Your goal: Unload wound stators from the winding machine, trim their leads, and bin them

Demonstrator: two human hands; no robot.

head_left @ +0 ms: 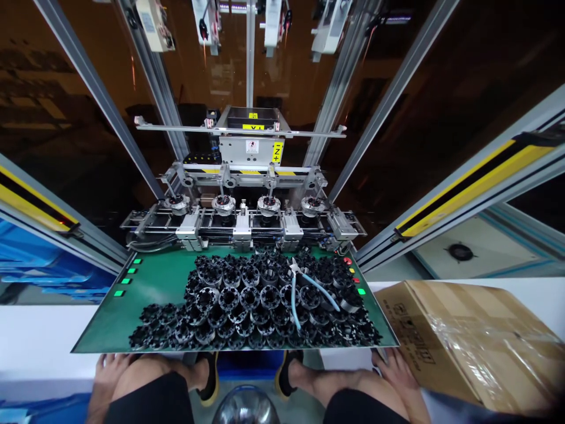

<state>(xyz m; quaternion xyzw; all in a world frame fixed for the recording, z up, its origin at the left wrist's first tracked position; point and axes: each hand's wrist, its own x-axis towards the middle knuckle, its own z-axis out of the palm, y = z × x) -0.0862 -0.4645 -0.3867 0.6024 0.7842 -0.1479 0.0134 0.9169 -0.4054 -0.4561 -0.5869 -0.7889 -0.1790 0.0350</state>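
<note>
Left hand and right hand lie on knees, both grips open.

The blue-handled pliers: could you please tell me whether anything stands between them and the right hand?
Yes: the right hand sits below the green board's front edge, and the heap of black slotted parts lies between that edge and the blue-handled pliers, which rest on the heap.

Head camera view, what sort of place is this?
Probably a factory assembly station: a green work board heaped with black ring-shaped parts, an automated machine with four round fixtures, and yellow-striped safety bars beside it.
</note>
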